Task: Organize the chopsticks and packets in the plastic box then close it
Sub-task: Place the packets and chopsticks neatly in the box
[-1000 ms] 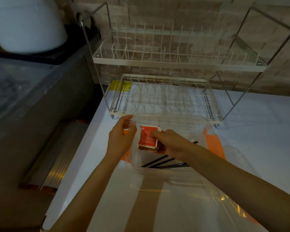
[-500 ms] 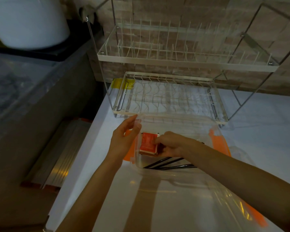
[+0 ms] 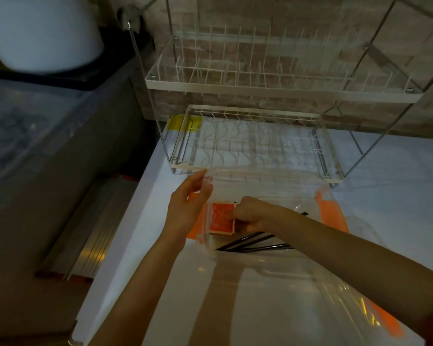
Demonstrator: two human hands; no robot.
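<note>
Both bare forearms reach in from near edge, converging toward centre. Left hand (image 3: 188, 208) held upright, palm facing right, fingers extended and slightly curled, thumb up. Right hand (image 3: 250, 214) just right of it, knuckles up, fingers curled in pinch, forearm running off near-right.

A white counter (image 3: 385, 186) runs to a brick wall (image 3: 273, 18) of pale, brownish courses. At the counter's far edge, against the wall, stands a two-tier dish rack (image 3: 255, 143) with a wire frame and white grids, both tiers bare. A strip of yellow tape (image 3: 179, 121) shows at the rack's far-left corner. Left of the counter a grey, marbled worktop (image 3: 35, 126) sits lower, with a large white vessel (image 3: 43, 33) on a dark tray at its far end. Below it lie ribbed metal slats (image 3: 90, 236). The light is dim and cool.
</note>
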